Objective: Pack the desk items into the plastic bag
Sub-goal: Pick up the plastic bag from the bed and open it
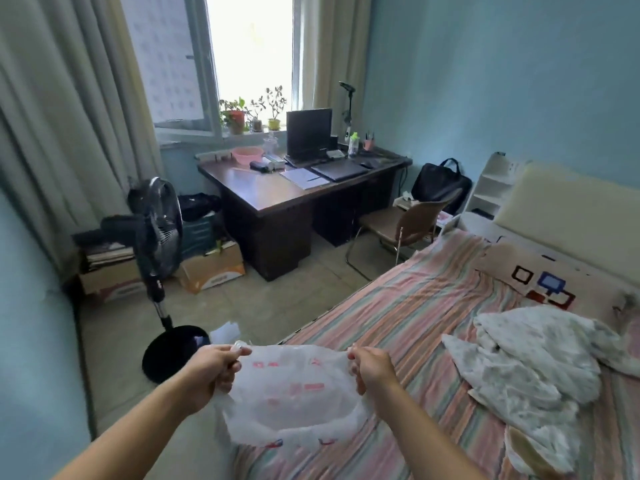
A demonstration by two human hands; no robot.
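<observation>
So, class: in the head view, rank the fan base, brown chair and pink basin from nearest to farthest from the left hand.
From the left hand:
1. Fan base, on the floor just beyond it.
2. Brown chair, mid-room, right of the desk.
3. Pink basin, on the desk's far left, by the window.

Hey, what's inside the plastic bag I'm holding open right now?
Nothing shows inside the plastic bag; through its translucent film only red print and the striped bed appear. The left hand and right hand cover its edges.
</observation>
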